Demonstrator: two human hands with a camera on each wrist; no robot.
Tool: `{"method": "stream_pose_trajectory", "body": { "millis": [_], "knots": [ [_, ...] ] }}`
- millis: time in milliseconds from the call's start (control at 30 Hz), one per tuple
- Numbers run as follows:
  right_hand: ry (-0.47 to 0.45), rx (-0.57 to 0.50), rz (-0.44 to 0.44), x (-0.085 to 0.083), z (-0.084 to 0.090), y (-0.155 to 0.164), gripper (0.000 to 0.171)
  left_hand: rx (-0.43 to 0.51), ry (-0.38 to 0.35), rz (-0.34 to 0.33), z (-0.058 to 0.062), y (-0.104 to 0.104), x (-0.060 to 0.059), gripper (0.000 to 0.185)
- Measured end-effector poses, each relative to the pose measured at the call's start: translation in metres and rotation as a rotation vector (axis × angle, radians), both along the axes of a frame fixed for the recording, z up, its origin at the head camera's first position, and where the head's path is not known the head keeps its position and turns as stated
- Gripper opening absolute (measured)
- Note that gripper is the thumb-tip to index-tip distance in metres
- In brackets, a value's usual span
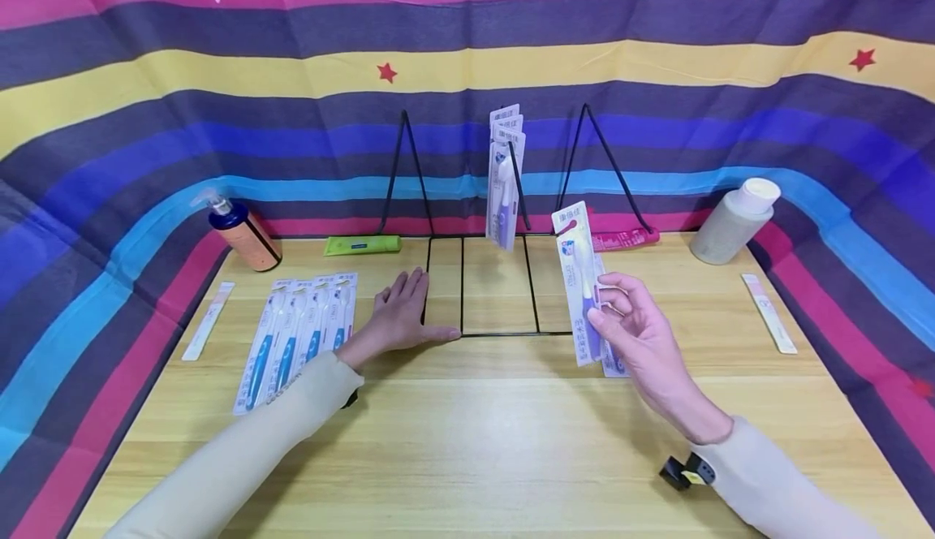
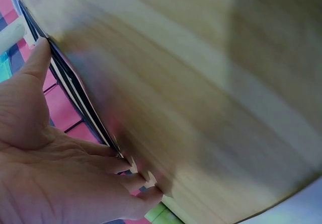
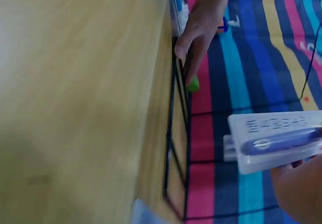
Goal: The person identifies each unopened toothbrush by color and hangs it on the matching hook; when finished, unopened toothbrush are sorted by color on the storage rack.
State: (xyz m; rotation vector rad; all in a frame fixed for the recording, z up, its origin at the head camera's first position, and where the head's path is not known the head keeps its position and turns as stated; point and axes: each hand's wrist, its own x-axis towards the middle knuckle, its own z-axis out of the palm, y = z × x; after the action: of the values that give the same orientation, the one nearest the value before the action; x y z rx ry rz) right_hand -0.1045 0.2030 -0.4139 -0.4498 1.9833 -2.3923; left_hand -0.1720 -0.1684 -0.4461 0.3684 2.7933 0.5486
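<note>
A: Over the wooden table (image 1: 511, 433), head view: what does each hand do?
B: The right hand (image 1: 643, 340) pinches an upright purple toothbrush in a clear blister pack (image 1: 582, 283), right of the black wire rack (image 1: 482, 283).
A: Wrist views?
B: The left hand (image 2: 55, 173) lies flat, fingers straight, on the rack's base; the pack (image 3: 276, 141) points toward it.

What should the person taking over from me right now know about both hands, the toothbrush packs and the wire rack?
Left hand: open, flat on the wooden table, fingers touching the black wire rack's base.
Right hand: pinches one purple toothbrush in a clear blister pack, upright, in front of the rack's right side.
Done: purple packs hanging on the rack's middle hook.
Left: the held pack, another purple pack lying beneath the right hand, and four blue toothbrush packs flat on the table beside the left hand.
</note>
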Motion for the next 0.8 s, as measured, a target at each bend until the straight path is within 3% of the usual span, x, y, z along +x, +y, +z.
{"method": "stream_pose_trajectory", "body": {
  "millis": [100, 267, 800],
  "knots": [
    [0.106, -0.046, -0.001, -0.001, 0.004, -0.013, 0.044, 0.001, -0.003, 0.000, -0.001, 0.000, 0.000, 0.125],
    [0.187, -0.043, 0.001, -0.004, 0.012, -0.029, 0.031, 0.004, -0.004, 0.003, -0.001, 0.000, 0.000, 0.125],
    [0.187, 0.062, 0.010, -0.011, 0.016, -0.052, 0.027, 0.003, -0.002, 0.002, -0.001, 0.000, 0.000, 0.125]
  ]
}}
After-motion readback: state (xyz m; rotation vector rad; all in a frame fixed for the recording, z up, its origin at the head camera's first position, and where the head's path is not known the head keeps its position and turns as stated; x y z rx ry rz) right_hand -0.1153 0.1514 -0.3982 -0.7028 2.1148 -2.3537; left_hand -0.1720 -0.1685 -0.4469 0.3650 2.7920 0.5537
